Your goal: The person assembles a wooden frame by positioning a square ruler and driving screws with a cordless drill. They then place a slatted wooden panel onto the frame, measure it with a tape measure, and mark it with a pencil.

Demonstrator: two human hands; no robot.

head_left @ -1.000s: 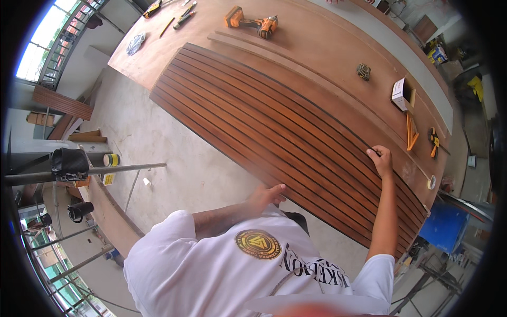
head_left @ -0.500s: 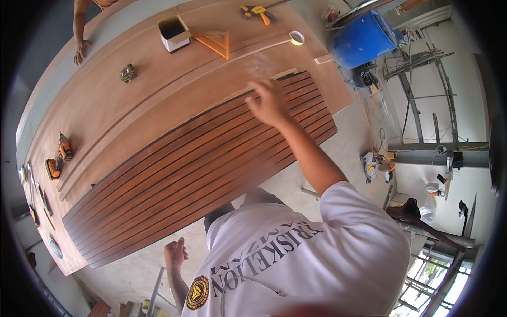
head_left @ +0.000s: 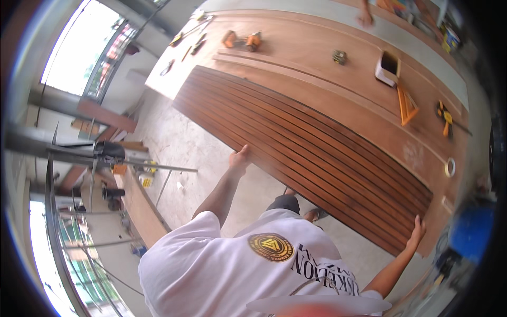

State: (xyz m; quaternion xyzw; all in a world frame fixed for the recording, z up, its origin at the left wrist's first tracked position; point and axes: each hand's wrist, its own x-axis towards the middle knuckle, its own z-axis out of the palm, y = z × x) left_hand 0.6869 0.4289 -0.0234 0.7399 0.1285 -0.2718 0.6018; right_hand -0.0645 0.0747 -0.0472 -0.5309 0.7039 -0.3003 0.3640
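- I judge the step in hand to be steadying or aligning the slatted wooden panel (head_left: 306,158), with the person's hands set well apart along it.
- I'd say the next move calls for both hands working together, so the panel keeps its line and doesn't twist.
- From here I see the panel lying slantwise, from left of upper centre to the lower right, beside the bare brown tabletop (head_left: 296,37).
- The left hand (head_left: 239,158) is at its near long edge, about mid-frame; a digit reaches that edge, but the other fingers are hidden, so I can't tell whether they grip.
- The right hand (head_left: 417,232) is at the panel's lower-right end, digits pointing up along the end edge; I can't tell whether they are closed on it.
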